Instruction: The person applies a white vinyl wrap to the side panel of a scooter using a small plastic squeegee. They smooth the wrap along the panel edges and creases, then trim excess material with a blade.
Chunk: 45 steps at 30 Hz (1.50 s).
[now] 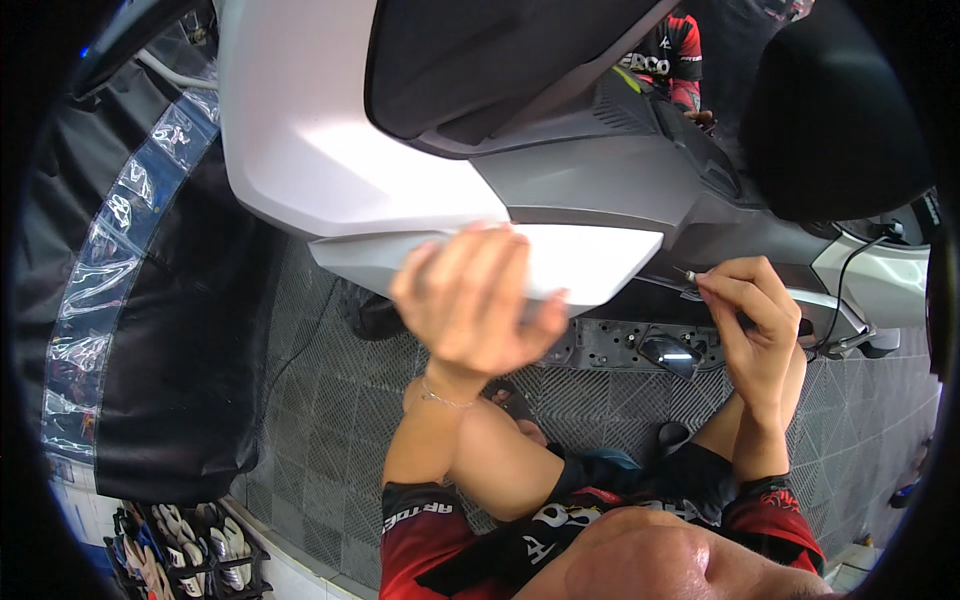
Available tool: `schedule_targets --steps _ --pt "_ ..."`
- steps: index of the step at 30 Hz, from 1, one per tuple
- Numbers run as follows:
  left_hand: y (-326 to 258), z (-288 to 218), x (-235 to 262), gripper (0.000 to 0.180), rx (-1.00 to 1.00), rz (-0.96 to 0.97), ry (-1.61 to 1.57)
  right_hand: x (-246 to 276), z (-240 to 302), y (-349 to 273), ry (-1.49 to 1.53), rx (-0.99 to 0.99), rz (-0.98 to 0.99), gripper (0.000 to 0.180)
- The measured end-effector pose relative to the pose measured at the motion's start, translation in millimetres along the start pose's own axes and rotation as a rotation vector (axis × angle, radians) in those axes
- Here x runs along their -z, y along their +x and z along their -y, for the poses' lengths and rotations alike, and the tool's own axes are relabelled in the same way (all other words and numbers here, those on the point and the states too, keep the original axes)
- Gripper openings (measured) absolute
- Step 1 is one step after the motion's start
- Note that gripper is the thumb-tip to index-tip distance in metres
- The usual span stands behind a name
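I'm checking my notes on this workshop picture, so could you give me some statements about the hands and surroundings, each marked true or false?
1. The left hand hides part of the white panel from view. True.
2. The right hand pinches a small item between thumb and fingers. True.
3. A thin bracelet circles the right wrist. False: the bracelet is on the left wrist.
4. The floor is smooth, plain wood. False: the floor has grey, textured tiles.
5. A clear strip runs along the black cover at the picture's left. True.
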State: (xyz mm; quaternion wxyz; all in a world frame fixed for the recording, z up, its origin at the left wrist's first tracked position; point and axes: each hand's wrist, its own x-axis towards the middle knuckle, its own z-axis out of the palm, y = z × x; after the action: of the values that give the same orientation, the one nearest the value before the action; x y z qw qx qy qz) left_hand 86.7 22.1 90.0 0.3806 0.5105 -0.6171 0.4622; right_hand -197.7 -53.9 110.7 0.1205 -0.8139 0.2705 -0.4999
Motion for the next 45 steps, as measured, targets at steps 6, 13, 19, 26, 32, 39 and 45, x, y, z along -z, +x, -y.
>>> schedule_targets --steps 6,13,19,26,32,39,45 --pt "-4.0 -29.1 -13.9 0.053 0.006 0.103 0.155 13.8 -34.8 -41.5 0.337 -0.243 -0.136 0.02" --pt "1.2 -89.4 -34.9 0.047 -0.168 0.338 0.187 -25.7 -101.7 -100.0 1.112 -0.61 -0.244 0.018" --pt "-6.2 -49.9 -2.5 0.042 -0.109 0.216 0.142 -36.2 -118.3 -122.4 1.356 -0.865 -0.224 0.017" --pt "-4.2 -80.5 -8.3 0.047 -0.108 0.308 0.246 -28.4 -107.7 -127.7 1.324 -0.85 -0.088 0.014" --pt "11.7 -100.5 -33.0 0.044 -0.131 0.348 0.268 -30.8 -99.2 -122.9 1.179 -0.79 -0.101 0.019" --pt "-0.7 -121.1 -37.4 0.035 -0.164 0.366 0.086 -29.6 -108.8 -116.0 1.001 -0.736 -0.078 0.017" --pt "-17.1 -139.2 -39.5 0.033 -0.033 0.287 -0.396 -14.3 -95.3 -38.1 0.651 -0.29 0.031 0.008"
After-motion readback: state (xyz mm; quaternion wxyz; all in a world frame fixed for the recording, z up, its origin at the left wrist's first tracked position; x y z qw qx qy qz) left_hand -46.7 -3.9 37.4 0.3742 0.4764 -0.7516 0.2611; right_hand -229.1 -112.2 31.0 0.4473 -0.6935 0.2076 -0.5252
